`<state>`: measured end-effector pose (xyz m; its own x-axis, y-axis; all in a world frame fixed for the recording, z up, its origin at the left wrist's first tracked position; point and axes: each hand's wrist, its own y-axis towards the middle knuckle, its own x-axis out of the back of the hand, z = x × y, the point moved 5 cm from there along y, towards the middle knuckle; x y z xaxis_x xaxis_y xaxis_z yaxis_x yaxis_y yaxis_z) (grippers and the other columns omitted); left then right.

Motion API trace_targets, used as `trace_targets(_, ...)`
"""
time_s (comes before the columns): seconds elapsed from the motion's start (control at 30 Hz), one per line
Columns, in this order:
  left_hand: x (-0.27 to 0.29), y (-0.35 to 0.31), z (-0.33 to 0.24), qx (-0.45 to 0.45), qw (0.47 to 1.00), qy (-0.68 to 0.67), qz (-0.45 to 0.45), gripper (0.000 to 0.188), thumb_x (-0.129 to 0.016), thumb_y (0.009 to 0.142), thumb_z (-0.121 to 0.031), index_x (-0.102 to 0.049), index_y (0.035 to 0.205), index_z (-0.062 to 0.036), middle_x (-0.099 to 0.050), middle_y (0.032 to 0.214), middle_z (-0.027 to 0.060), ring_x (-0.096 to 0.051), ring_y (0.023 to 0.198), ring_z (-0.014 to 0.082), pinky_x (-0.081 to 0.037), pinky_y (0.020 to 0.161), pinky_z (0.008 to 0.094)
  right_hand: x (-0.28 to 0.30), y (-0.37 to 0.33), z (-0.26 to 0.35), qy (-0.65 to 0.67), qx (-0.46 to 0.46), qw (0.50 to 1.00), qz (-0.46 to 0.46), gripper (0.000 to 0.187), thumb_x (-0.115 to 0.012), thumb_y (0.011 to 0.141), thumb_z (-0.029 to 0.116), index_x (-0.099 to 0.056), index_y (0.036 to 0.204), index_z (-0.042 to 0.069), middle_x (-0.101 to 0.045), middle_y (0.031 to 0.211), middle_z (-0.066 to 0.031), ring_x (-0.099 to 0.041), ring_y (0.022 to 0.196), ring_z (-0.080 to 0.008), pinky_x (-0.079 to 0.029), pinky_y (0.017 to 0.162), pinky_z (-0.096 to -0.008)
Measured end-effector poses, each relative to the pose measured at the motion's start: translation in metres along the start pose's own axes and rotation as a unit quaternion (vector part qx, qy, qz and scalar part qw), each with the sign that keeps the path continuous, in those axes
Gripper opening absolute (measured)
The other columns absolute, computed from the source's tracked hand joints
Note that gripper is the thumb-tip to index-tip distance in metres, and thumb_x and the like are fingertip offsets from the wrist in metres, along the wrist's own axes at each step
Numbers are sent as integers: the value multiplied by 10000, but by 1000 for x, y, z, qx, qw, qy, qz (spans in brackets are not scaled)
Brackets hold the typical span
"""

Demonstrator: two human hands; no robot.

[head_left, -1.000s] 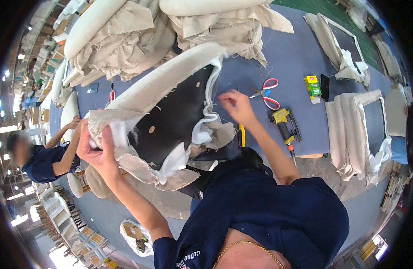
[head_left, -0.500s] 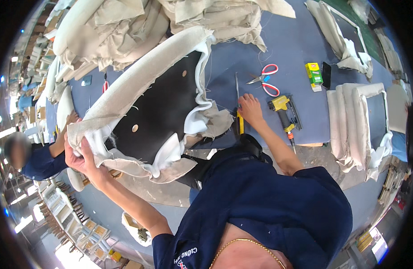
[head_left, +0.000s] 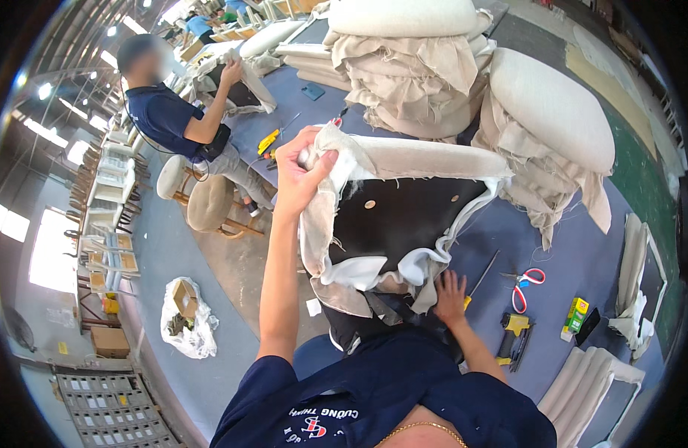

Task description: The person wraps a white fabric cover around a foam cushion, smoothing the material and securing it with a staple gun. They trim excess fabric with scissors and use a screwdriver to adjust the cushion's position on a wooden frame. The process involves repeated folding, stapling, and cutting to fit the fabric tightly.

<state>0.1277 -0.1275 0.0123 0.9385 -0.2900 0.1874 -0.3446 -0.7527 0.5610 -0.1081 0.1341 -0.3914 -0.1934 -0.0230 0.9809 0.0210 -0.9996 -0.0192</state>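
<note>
In my left hand (head_left: pixel 303 170) is the corner of a seat cushion panel (head_left: pixel 433 158), fingers wrapped round its beige fabric and white padding. The panel is tilted up, showing its black underside with small round holes. Loose fabric and padding hang along its near and right edges. My right hand (head_left: pixel 451 299) lies on the table with fingers spread, close to the panel's lower right edge. Just right of it is a screwdriver (head_left: pixel 482 275) with a long shaft and yellow handle, partly hidden by the hand.
Red-handled scissors (head_left: pixel 520 290), a yellow-and-black staple gun (head_left: pixel 514 340), a small yellow-green box (head_left: pixel 574 319) and a black phone (head_left: pixel 587 326) lie to the right. Beige cushions (head_left: pixel 404 75) are stacked beyond. A co-worker (head_left: pixel 169 119) stands at far left, holding another panel (head_left: pixel 243 93).
The view has swung to the left, bringing the co-worker more fully into sight. My right hand has come off the screwdriver handle and spread beside it. My left hand keeps its hold on the panel.
</note>
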Motion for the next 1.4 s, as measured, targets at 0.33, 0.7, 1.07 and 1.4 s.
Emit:
trace_targets(0.33, -32, 46, 22, 19, 997, 78, 11, 173, -728, 875, -127, -716, 972, 16, -693, 829, -12, -568, 785, 50, -461, 713, 246, -43, 20, 31, 63, 146, 987, -34, 728, -565, 896, 502, -449, 1548, 202, -430, 1596, -109, -231, 1541, -389, -22, 1254, -666)
trace_targets(0.7, -170, 105, 29, -114, 968, 217, -54, 378, -801, 731, -380, -778, 1002, -116, -746, 946, 156, -706, 938, 363, -554, 863, 463, -57, 48, -16, 800, -50, 597, -4, 597, -434, 1039, 451, -381, 1564, 171, -417, 1572, -57, -318, 1451, -289, -188, 1199, -536)
trace_targets(1.07, -304, 24, -75, -51, 945, 324, 20, 155, -659, 862, -174, -783, 918, -98, -709, 987, 110, -583, 1137, 331, -339, 1085, 628, -55, -29, -22, 867, -406, 289, -27, 381, -565, 1039, 274, -572, 1345, 46, -690, 1186, -96, -697, 1013, -247, -579, 880, -412)
trace_targets(1.4, -182, -45, -112, -117, 977, 173, 37, 270, -701, 783, -173, -729, 1027, -59, -672, 1101, 102, -550, 1219, 333, -396, 1062, 575, -3, -26, -103, 781, -391, 483, -59, 324, -589, 1006, 230, -641, 1224, -4, -725, 1031, -109, -718, 896, -235, -589, 785, -370)
